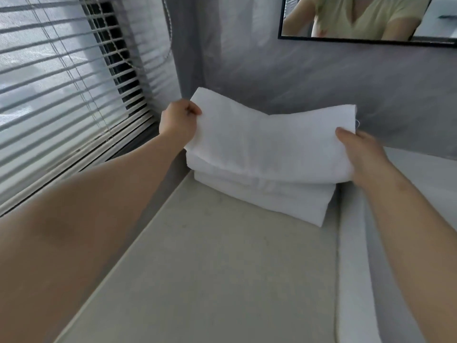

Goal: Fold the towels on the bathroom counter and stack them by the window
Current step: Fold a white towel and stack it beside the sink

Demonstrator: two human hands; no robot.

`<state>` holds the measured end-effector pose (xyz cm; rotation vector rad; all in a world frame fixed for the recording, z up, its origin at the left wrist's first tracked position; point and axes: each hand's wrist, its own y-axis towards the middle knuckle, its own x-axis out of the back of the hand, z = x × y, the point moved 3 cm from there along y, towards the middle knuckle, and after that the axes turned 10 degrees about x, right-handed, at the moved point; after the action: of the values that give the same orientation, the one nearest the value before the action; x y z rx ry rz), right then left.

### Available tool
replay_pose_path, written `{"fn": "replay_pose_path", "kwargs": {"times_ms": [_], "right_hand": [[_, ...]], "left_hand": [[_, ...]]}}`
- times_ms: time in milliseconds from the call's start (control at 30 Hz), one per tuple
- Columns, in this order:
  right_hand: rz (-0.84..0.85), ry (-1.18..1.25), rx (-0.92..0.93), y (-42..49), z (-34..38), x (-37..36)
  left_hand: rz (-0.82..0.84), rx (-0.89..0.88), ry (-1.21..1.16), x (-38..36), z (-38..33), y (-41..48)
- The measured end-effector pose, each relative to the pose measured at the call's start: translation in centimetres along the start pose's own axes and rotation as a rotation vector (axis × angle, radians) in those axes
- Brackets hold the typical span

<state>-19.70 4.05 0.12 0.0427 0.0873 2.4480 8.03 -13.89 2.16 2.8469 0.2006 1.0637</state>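
Counter (210, 268) by blinds (61, 82): folded towel (267, 144) on stack (272, 199), in fingers of left hand (176, 122) and right hand (363, 154).

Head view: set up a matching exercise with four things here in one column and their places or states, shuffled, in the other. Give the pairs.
1 held towel
2 towel stack
3 mirror
4 blinds

A high on the wall
B gripped by left hand and right hand
C beside the counter, on the left
D on the counter, under the held towel

Pairs: 1-B, 2-D, 3-A, 4-C
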Motion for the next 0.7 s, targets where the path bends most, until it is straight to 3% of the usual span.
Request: {"fn": "replay_pose_path", "kwargs": {"times_ms": [267,700], "right_hand": [[-0.040,-0.020,-0.061,2.8,-1.8,-0.6],[-0.088,-0.018,-0.255,2.2,-6.0,0.4]], "left_hand": [[-0.018,0.064,-0.002,-2.7,0.8,2.3],[0.118,0.190,-0.011,-4.5,3.4,2.6]]}}
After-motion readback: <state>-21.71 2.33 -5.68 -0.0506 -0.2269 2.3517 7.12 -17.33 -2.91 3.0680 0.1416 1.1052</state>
